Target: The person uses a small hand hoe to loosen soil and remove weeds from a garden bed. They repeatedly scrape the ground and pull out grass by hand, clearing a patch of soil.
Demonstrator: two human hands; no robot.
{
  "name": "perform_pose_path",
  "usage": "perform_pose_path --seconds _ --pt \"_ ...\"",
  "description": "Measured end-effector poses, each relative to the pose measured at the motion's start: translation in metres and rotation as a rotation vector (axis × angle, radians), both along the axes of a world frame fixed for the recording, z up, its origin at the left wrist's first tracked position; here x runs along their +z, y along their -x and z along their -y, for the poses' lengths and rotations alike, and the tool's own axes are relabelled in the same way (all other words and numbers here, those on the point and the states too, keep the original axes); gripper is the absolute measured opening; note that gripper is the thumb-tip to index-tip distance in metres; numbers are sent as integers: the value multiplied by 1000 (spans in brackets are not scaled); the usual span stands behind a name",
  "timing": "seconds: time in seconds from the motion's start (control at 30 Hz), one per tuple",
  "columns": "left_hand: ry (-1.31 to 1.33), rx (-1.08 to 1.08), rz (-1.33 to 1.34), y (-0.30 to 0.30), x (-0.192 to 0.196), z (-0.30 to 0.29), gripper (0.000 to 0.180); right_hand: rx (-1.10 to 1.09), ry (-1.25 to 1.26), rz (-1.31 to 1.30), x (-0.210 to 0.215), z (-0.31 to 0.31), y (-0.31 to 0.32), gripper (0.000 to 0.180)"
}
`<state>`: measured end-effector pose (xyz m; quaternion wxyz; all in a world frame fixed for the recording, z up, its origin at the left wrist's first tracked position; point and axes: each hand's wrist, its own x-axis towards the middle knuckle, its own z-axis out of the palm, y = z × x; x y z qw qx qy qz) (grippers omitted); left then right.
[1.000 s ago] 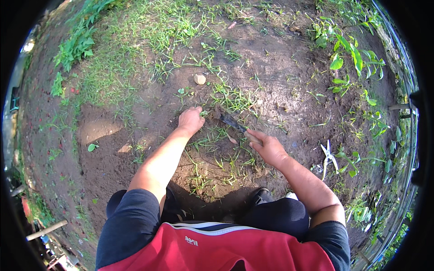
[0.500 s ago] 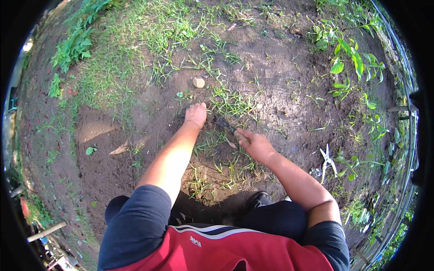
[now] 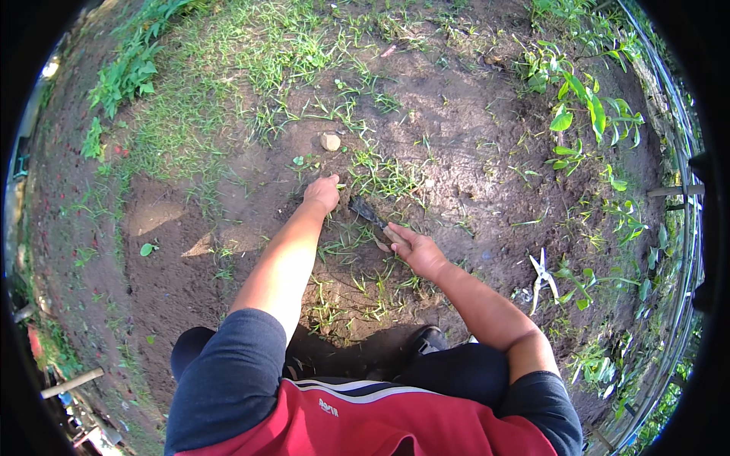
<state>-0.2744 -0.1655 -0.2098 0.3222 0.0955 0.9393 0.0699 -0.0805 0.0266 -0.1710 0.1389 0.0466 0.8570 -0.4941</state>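
My right hand is wrapped round the pale handle of a hand trowel. The trowel's dark, narrow blade points up and left, its tip down at the soil. Just left of that tip, my left hand is low over the ground with its fingers drawn together. Beside those fingertips is a small pale-green bit; whether it is gripped I cannot make out. A clump of grass grows just beyond the blade, and more grass stands between my forearms.
A pale stone lies beyond my left hand. Pruning shears with light handles rest spread on the soil to my right. Leafy plants line the right side near a fence. My shoe is close below the grass.
The left hand's fingers have shifted, pointing more to the right. The right hand and trowel have moved slightly left and down, the blade still beside the left hand.
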Motion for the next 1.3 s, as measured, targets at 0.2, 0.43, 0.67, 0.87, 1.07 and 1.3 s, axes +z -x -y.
perform_pose_path --seconds 0.2,0.43,0.67,0.87,1.07,1.3 --pt "-32 49 19 1 -3 11 40 263 -457 191 42 -14 10 44" --pt "-160 232 -47 4 -8 28 42 446 -655 233 99 -15 50 47" --pt "-197 407 -24 -7 7 41 35 731 -883 300 142 30 138 29" --pt "-196 625 1 -34 30 54 34 965 -1073 250 148 112 171 25" --pt "-208 859 -95 -89 57 96 40 1241 -1365 293 102 178 182 24" --pt "-183 840 -230 -121 82 168 44 1181 -1283 129 119 151 184 16"
